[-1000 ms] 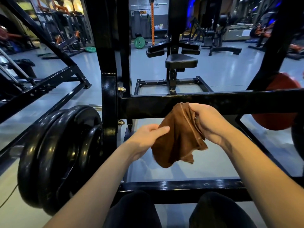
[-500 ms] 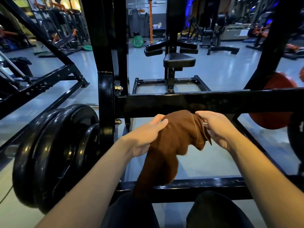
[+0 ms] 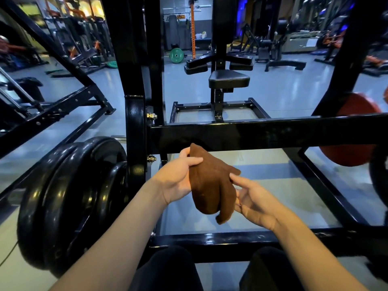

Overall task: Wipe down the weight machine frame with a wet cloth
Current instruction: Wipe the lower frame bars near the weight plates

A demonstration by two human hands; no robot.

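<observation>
A brown cloth [image 3: 212,185] hangs folded between my hands, just below the black horizontal bar of the weight machine frame [image 3: 262,134]. My left hand [image 3: 180,177] grips the cloth's upper left part, thumb over its front and fingers behind it. My right hand [image 3: 249,198] lies palm up against the cloth's right side, fingers relaxed and touching it. The cloth does not touch the frame. The frame's black upright post [image 3: 134,143] stands left of my hands, and a lower crossbar [image 3: 210,238] runs under them.
Black weight plates [image 3: 69,202] are stacked on the left of the post. A red plate [image 3: 352,143] hangs at the right. My knees [image 3: 168,269] are at the bottom edge. Beyond the frame stand a black padded seat [image 3: 228,79] and other gym machines on a grey floor.
The cloth went from my right hand's grip to my left hand's grip. My right hand let go, dropped lower and turned palm up beside the cloth. The cloth now hangs folded.
</observation>
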